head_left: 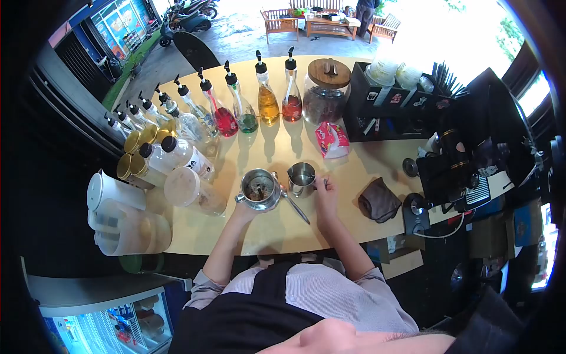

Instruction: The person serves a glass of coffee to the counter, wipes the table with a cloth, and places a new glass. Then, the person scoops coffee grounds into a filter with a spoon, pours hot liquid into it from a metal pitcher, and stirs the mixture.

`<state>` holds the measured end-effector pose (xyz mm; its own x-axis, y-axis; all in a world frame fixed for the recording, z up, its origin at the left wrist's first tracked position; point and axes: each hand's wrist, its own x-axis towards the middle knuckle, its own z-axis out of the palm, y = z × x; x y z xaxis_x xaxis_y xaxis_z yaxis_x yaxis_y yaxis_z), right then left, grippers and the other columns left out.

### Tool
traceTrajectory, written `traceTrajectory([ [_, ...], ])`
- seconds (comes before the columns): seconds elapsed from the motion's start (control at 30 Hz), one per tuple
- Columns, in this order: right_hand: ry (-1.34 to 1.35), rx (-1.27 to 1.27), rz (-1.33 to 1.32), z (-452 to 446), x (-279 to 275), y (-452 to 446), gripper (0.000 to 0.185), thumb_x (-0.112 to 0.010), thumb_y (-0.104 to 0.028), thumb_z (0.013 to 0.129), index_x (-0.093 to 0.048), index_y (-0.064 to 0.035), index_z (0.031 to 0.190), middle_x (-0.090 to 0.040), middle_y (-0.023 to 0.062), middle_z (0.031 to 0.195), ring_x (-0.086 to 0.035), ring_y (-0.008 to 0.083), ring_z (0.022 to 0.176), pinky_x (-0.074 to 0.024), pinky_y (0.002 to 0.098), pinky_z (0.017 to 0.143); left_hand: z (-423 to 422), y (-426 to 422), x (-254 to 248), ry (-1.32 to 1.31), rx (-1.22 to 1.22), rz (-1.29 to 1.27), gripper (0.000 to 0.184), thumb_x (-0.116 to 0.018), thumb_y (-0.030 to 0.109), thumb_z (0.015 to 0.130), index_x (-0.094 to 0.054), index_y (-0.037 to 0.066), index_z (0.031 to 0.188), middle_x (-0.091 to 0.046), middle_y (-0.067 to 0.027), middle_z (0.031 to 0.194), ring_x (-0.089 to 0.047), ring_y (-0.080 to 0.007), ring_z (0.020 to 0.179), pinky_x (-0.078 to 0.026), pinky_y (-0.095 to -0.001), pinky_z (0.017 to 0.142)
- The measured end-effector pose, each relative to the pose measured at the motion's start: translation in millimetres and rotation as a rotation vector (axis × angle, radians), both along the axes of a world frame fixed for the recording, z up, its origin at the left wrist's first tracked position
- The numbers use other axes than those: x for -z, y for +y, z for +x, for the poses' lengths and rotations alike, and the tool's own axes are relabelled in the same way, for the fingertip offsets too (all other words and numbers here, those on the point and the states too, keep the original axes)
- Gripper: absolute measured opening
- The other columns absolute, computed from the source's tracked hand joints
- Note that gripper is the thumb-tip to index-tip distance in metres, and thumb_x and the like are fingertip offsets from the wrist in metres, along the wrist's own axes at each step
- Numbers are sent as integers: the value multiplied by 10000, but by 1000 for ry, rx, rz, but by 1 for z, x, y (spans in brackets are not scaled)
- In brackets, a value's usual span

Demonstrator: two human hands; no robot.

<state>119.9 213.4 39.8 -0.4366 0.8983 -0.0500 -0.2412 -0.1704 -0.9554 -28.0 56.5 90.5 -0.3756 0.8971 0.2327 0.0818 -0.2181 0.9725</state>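
On the wooden counter stands a two-handled metal pot with dark, foamy contents. My left hand is at its lower left side, its fingers mostly hidden by the pot. Just right of the pot is a steel pitcher. My right hand is closed at the pitcher's handle. Between the two vessels a metal spoon lies slanting on the counter, its upper end near the pot.
Syrup bottles with pourers line the back and left. White plastic jugs stand left, near a lidded jar. A pink packet, dark cloth, lidded glass jar and black machine are rightward.
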Motion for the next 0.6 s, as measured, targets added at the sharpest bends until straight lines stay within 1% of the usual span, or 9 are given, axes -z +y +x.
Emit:
traceTrajectory([
  [0.03,23,59,-57,-3,2,7,258,-613,-204,920,-479,-126,714,-462,-62,644,-407,40,594,-318,201,550,-4,1,1,21,40,-30,600,-760,36,725,-491,26,1261,-617,-115,1177,-620,-207,1058,-516,-328,901],
  [0.07,45,119,-116,-5,5,13,275,-611,-197,920,-470,-129,694,-451,-63,618,-398,42,568,-309,197,532,-12,5,18,-86,146,14,621,-766,44,720,-486,34,1273,-620,-112,1182,-611,-203,1070,-506,-332,914],
  [0.13,74,113,-171,-6,-4,20,285,-611,-186,916,-465,-132,677,-444,-63,601,-386,42,542,-298,198,510,-4,-2,-9,-173,151,-45,625,-769,45,714,-491,36,1273,-625,-104,1177,-607,-196,1076,-497,-334,925],
  [0.2,108,103,-221,-9,-11,26,297,-611,-174,912,-459,-135,660,-437,-63,585,-375,41,516,-287,200,488,-3,-7,-16,-254,153,-98,629,-773,47,708,-496,37,1272,-629,-97,1172,-603,-189,1081,-489,-337,935],
  [0.27,155,121,-33,-15,-16,36,348,-622,-154,899,-430,-138,608,-439,-64,537,-375,28,435,-286,222,394,-8,-7,-11,-101,135,-100,650,-779,47,698,-491,38,1280,-625,-91,1183,-598,-184,1087,-481,-325,944],
  [0.3,158,120,-27,-18,-24,39,348,-622,-154,899,-430,-138,608,-439,-64,537,-375,28,435,-286,222,394,-11,-6,-10,-49,128,-96,657,-781,47,695,-490,39,1283,-623,-89,1187,-597,-182,1089,-478,-321,948],
  [0.4,64,112,71,-24,-51,41,359,-612,-138,897,-430,-133,588,-426,-71,527,-371,19,429,-270,222,388,-15,-11,-4,-106,170,-102,679,-788,48,686,-484,50,1294,-621,-77,1192,-594,-175,1089,-470,-322,959],
  [0.47,150,26,80,-29,-84,37,349,-614,-126,891,-452,-110,582,-426,-80,525,-365,7,446,-260,211,410,-25,-14,11,21,152,-203,668,-783,45,698,-485,61,1295,-616,-69,1204,-586,-176,1106,-461,-335,975],
  [0.6,126,-65,126,-42,-123,34,361,-627,-118,881,-463,-83,562,-412,-88,520,-339,-4,459,-238,204,425,-22,-3,4,-138,280,-179,608,-754,43,745,-486,62,1291,-598,-74,1234,-574,-177,1127,-450,-343,991],
])
